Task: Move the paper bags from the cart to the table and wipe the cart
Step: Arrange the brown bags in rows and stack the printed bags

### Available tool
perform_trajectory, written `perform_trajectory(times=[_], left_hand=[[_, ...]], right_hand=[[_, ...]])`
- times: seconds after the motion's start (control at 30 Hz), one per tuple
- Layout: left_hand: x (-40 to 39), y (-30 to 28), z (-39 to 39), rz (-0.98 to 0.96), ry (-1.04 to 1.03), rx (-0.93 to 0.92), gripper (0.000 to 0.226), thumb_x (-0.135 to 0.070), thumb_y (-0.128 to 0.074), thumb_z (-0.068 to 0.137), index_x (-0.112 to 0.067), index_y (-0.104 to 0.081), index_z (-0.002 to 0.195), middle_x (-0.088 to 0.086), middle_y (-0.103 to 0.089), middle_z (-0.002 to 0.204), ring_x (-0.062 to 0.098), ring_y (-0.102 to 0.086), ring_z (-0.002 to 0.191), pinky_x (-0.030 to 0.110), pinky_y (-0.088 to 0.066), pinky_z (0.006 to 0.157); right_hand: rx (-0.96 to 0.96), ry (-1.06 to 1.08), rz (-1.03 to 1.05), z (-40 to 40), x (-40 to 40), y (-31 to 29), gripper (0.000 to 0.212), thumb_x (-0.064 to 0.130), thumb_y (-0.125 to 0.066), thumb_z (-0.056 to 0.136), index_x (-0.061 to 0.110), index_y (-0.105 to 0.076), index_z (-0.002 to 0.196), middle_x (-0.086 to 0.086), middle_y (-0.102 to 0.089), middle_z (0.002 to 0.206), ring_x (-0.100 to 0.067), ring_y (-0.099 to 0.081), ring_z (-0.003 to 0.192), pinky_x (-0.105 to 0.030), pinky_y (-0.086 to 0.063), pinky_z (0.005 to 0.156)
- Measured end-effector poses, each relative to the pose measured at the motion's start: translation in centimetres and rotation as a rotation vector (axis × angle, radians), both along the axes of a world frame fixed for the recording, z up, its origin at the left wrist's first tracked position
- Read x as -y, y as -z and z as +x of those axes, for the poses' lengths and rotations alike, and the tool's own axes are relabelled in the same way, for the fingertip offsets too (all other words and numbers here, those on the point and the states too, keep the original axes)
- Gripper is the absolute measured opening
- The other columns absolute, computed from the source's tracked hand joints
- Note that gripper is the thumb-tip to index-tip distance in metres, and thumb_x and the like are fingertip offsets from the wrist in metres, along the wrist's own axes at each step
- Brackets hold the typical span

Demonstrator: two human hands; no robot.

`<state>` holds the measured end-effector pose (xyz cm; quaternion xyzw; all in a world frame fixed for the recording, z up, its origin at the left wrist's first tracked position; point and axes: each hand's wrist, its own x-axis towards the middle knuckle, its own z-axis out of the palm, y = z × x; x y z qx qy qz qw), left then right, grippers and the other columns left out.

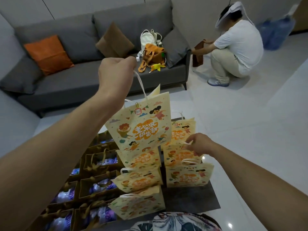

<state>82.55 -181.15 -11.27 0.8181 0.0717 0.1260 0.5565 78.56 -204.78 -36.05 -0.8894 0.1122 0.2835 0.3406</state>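
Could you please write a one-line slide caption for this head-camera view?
Left hand lifts a cream cartoon-printed paper bag by its white handle while right hand pinches another bag's handle.

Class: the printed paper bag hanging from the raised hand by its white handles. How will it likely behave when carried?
The paper bag probably swings: the left hand holds only its thin handles. It seems light, hanging tilted from one hand. Its flat panels suggest stiff paper that creases.
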Motion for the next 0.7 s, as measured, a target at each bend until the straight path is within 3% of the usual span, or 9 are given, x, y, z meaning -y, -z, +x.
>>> perform_trajectory(times=[0.07,0.13,0.17,0.23,0.3,0.47,0.6,0.7], left_hand=[[0.8,0.2,0.5,0.006,0.012,-0.013,0.026,-0.025,-0.059,0.087,-0.016,-0.056,0.062,0.010,-0.045,0.069,0.023,-0.037,0.068,0.040,-0.034,0.064],[1.5,0.1,0.9,-0.015,0.022,-0.022,0.031,-0.025,-0.060,0.084,-0.018,-0.054,0.055,0.008,-0.044,0.063,0.023,-0.036,0.065,0.040,-0.032,0.063],[1.8,0.1,1.0,-0.027,0.032,-0.025,0.033,-0.025,-0.060,0.082,-0.020,-0.052,0.051,0.005,-0.042,0.058,0.023,-0.035,0.062,0.040,-0.030,0.063],[2.5,-0.2,1.2,-0.042,0.054,-0.031,0.038,-0.026,-0.059,0.079,-0.020,-0.051,0.043,-0.001,-0.040,0.051,0.023,-0.033,0.059,0.040,-0.029,0.061],[3.2,-0.4,1.3,-0.068,0.069,-0.025,0.042,-0.024,-0.060,0.080,-0.020,-0.053,0.038,-0.004,-0.041,0.047,0.020,-0.034,0.056,0.039,-0.029,0.060],[5.5,-1.0,1.5,-0.083,0.136,0.028,0.016,-0.025,-0.060,0.076,-0.010,-0.061,0.071,0.009,-0.046,0.070,0.023,-0.037,0.067,0.039,-0.031,0.062],[7.9,-0.7,2.1,-0.045,0.166,0.013,0.025,-0.026,-0.062,0.075,-0.002,-0.067,0.077,0.008,-0.049,0.066,0.021,-0.040,0.063,0.039,-0.033,0.059],[9.6,0.1,2.2,-0.032,0.213,-0.002,0.026,-0.029,-0.062,0.077,-0.004,-0.063,0.071,0.010,-0.047,0.066,0.022,-0.041,0.065,0.039,-0.034,0.062]], right_hand=[[0.058,0.040,-0.023,-0.1,0.6,-0.4,0.039,0.041,-0.074,0.088,0.002,-0.073,0.090,-0.013,-0.072,0.083,-0.027,-0.069,0.065,-0.044,-0.060,0.065],[0.147,0.144,-0.053,-0.1,1.5,-1.7,0.053,0.046,-0.069,0.091,0.006,-0.056,0.057,-0.002,-0.058,0.053,-0.024,-0.058,0.055,-0.036,-0.047,0.053],[0.193,0.205,-0.066,-0.1,2.1,-2.5,0.057,0.044,-0.068,0.091,0.011,-0.046,0.051,0.003,-0.046,0.045,-0.020,-0.050,0.051,-0.032,-0.038,0.051],[0.293,0.320,-0.081,-0.2,3.2,-4.2,0.056,0.038,-0.069,0.091,0.015,-0.038,0.051,0.003,-0.038,0.048,-0.017,-0.042,0.052,-0.030,-0.031,0.051],[0.381,0.380,-0.080,-0.2,4.2,-5.9,0.051,0.035,-0.070,0.089,0.015,-0.041,0.052,0.002,-0.043,0.053,-0.019,-0.047,0.057,-0.031,-0.031,0.053],[0.549,0.440,-0.160,0.0,6.1,-10.8,0.037,0.039,-0.069,0.088,0.017,-0.056,0.060,0.004,-0.058,0.064,-0.019,-0.057,0.075,-0.030,-0.036,0.066],[0.602,0.532,-0.221,-0.4,8.7,-13.0,0.035,0.042,-0.067,0.088,0.016,-0.059,0.065,0.004,-0.059,0.068,-0.022,-0.058,0.078,-0.030,-0.037,0.067],[0.645,0.621,-0.245,-1.3,10.8,-13.5,0.040,0.042,-0.066,0.089,0.021,-0.049,0.059,0.005,-0.052,0.065,-0.022,-0.055,0.076,-0.029,-0.035,0.065]])
